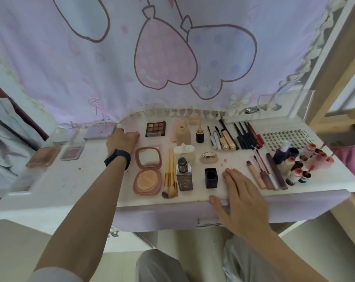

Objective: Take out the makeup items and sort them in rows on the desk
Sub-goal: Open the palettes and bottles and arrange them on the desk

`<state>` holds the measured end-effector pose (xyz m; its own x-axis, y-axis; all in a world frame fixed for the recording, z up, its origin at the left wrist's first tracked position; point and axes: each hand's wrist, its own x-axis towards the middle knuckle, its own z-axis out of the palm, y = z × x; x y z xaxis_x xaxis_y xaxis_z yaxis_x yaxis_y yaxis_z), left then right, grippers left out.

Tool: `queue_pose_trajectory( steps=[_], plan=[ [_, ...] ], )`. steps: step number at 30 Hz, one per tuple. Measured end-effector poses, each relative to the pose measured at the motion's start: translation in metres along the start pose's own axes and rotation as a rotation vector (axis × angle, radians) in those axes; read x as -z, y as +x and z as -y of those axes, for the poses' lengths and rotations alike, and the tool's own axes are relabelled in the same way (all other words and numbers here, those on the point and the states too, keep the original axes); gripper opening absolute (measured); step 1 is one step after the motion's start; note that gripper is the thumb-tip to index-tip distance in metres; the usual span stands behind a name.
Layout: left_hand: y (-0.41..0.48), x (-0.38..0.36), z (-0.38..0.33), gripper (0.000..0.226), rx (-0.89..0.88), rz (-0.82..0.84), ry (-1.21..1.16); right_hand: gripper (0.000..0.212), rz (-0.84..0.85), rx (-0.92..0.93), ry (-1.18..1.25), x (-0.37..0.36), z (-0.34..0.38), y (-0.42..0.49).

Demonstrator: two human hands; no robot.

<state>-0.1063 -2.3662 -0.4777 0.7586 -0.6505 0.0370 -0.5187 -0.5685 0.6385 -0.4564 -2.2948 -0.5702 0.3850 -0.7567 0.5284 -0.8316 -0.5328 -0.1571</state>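
Makeup lies in rows on the white desk (71,180). My left hand (122,140) reaches to the back, fingers curled, thumb at the right end of a purple palette (100,131); what lies under the fingers is hidden. My right hand (239,192) rests flat on the front edge, beside a black cube cap (210,177). Between my hands are a brown eyeshadow palette (155,129), an opened pink compact (148,170), gold brushes (170,176) and a foundation bottle (183,176). Mascaras (223,139), dark pencils (245,137) and lip glosses (264,174) lie to the right.
Two blush palettes (44,158) sit at the far left. A lash tray (284,137) and small red-topped pots (302,163) crowd the right end. A pink curtain (131,58) hangs behind, with a clear organizer (284,104) at back right. A drawer handle (209,223) shows below.
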Motion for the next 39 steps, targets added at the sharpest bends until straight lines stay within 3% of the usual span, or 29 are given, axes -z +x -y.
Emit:
queue_pose_trajectory(
  steps=[6, 25, 39],
  plan=[
    [0.001, -0.002, 0.018, 0.066, -0.07, 0.041, -0.027, 0.072, -0.02, -0.008, -0.012, -0.003, 0.0, -0.001],
    [0.028, -0.021, 0.022, 0.062, -0.069, -0.018, -0.136, 0.072, -0.03, -0.032, -0.028, -0.005, 0.0, -0.002],
    [0.024, -0.016, 0.022, 0.065, -0.076, 0.031, -0.128, 0.072, -0.03, -0.037, 0.011, -0.001, 0.003, -0.001]
  ],
)
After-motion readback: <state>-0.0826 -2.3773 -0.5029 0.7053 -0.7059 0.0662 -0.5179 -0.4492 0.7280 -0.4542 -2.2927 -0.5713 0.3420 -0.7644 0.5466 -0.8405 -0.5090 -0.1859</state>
